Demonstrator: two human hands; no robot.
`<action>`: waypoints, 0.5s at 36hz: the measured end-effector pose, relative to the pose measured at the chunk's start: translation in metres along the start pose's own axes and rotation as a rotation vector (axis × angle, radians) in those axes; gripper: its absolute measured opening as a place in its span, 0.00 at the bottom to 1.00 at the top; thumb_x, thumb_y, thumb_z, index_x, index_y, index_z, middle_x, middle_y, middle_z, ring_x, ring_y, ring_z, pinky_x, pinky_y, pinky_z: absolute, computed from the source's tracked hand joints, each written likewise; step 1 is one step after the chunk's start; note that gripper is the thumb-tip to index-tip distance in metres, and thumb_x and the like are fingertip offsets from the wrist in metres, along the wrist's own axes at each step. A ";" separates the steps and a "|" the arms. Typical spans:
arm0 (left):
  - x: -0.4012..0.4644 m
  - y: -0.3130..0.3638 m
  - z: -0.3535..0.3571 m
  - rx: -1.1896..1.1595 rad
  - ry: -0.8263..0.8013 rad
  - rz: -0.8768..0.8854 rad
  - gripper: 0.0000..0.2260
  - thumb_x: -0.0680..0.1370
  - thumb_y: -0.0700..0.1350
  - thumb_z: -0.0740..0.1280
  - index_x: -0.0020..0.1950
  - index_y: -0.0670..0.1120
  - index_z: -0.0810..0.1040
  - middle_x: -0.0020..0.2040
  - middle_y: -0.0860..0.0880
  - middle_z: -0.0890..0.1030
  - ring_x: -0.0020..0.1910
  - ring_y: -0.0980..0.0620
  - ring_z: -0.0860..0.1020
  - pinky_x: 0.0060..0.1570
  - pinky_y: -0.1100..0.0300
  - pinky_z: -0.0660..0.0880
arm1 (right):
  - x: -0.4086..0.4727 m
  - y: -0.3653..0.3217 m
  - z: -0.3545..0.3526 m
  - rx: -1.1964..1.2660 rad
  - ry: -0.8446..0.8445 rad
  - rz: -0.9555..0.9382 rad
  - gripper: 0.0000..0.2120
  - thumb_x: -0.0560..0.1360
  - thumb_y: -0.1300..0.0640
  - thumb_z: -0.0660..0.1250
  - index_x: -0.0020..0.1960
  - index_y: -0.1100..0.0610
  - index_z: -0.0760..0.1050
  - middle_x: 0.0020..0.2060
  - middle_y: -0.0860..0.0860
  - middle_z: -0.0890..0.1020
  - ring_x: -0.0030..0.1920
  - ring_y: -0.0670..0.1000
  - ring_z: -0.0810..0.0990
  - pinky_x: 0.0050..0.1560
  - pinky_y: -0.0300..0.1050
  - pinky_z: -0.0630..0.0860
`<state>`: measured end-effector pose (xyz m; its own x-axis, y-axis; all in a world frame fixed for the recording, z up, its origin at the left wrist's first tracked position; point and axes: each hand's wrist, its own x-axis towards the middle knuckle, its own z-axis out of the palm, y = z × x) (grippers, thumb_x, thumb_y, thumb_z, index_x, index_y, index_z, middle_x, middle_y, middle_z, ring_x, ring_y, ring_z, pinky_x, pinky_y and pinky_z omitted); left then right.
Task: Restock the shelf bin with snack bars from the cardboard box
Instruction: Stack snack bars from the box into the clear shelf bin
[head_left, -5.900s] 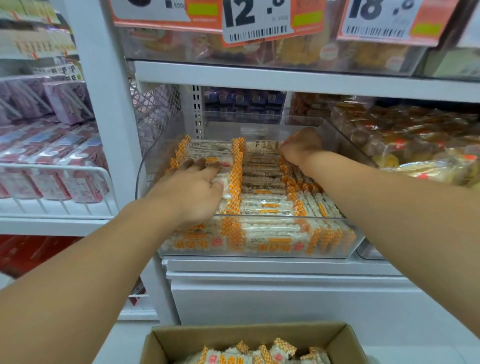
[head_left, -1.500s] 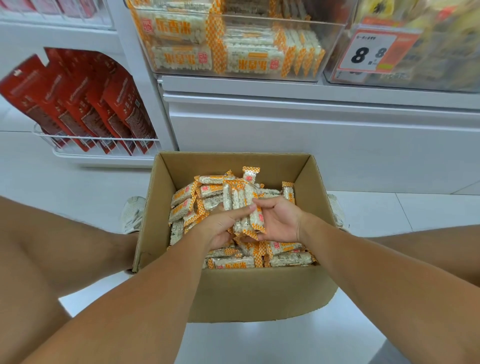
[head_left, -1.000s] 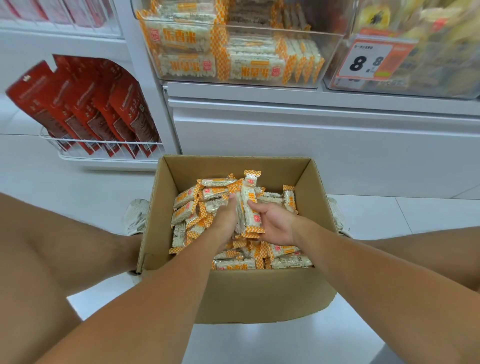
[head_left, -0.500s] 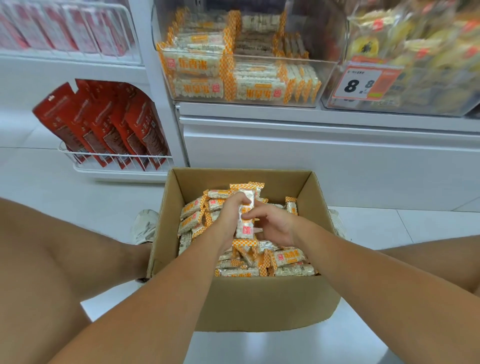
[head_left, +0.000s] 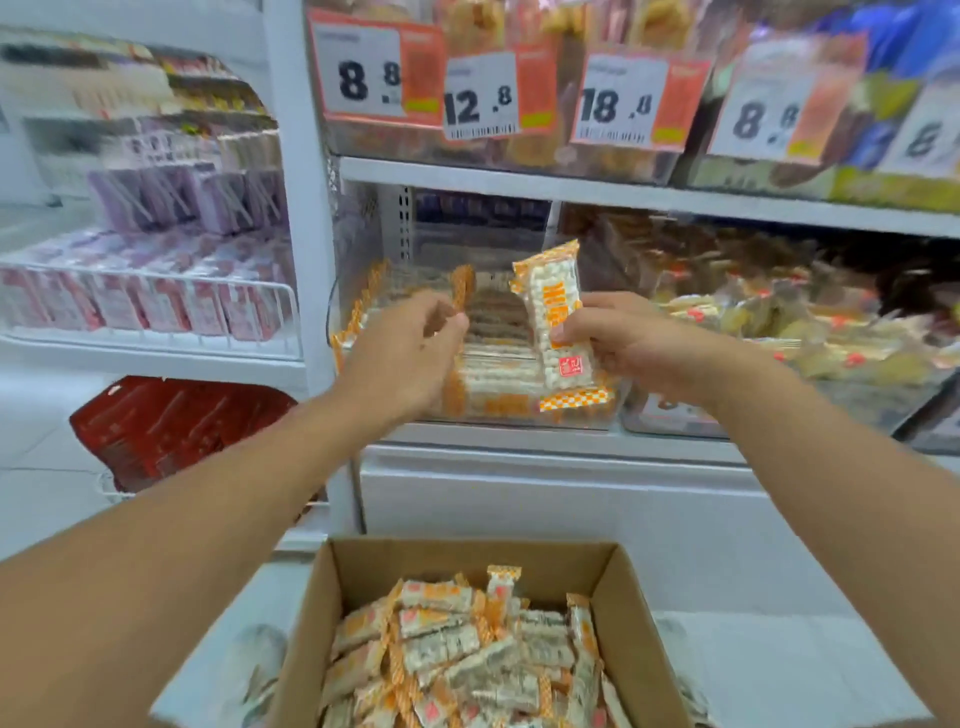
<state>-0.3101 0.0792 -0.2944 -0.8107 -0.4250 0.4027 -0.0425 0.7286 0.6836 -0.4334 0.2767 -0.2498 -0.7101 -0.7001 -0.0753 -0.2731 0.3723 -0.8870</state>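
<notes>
My right hand (head_left: 621, 340) grips a small stack of snack bars (head_left: 558, 317), white with orange checked ends, held upright in front of the clear shelf bin (head_left: 483, 410). The bin holds rows of the same bars. My left hand (head_left: 402, 348) hovers at the bin's front left with fingers loosely curled and nothing in them. Below, the open cardboard box (head_left: 631, 623) stands on the floor, with loose snack bars (head_left: 467, 654) piled inside.
Price tags (head_left: 470, 96) hang from the shelf above the bin. A neighbouring clear bin of wrapped pastries (head_left: 779, 322) sits to the right. Wire racks with pink packs (head_left: 150, 301) and red packs (head_left: 171, 431) stand at the left. White floor surrounds the box.
Both hands rose out of the box up to the shelf bin. My right hand carried the bars up; my left hand let go of them. The view tilted upward.
</notes>
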 end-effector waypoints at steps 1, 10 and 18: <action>0.007 -0.003 -0.006 0.155 -0.039 0.088 0.13 0.83 0.52 0.61 0.62 0.48 0.79 0.58 0.49 0.82 0.58 0.48 0.78 0.59 0.52 0.74 | 0.014 -0.009 -0.005 -0.123 0.036 0.001 0.30 0.54 0.40 0.76 0.48 0.58 0.81 0.40 0.53 0.76 0.43 0.55 0.73 0.44 0.52 0.67; 0.072 -0.047 -0.002 0.612 -0.426 -0.012 0.23 0.85 0.55 0.50 0.75 0.44 0.67 0.72 0.41 0.70 0.72 0.41 0.68 0.70 0.47 0.66 | 0.138 -0.037 -0.019 -0.798 -0.127 0.194 0.23 0.81 0.47 0.65 0.72 0.57 0.71 0.73 0.55 0.71 0.70 0.55 0.72 0.57 0.42 0.70; 0.089 -0.050 -0.001 0.749 -0.533 -0.081 0.29 0.84 0.60 0.46 0.82 0.48 0.50 0.83 0.46 0.50 0.81 0.47 0.49 0.78 0.48 0.52 | 0.233 -0.009 -0.003 -1.133 -0.108 -0.012 0.46 0.68 0.43 0.74 0.80 0.44 0.56 0.76 0.52 0.65 0.70 0.57 0.71 0.63 0.49 0.75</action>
<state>-0.3798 0.0042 -0.2922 -0.9426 -0.3217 -0.0893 -0.3268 0.9437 0.0505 -0.5979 0.1122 -0.2585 -0.6585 -0.7359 -0.1572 -0.7480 0.6630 0.0296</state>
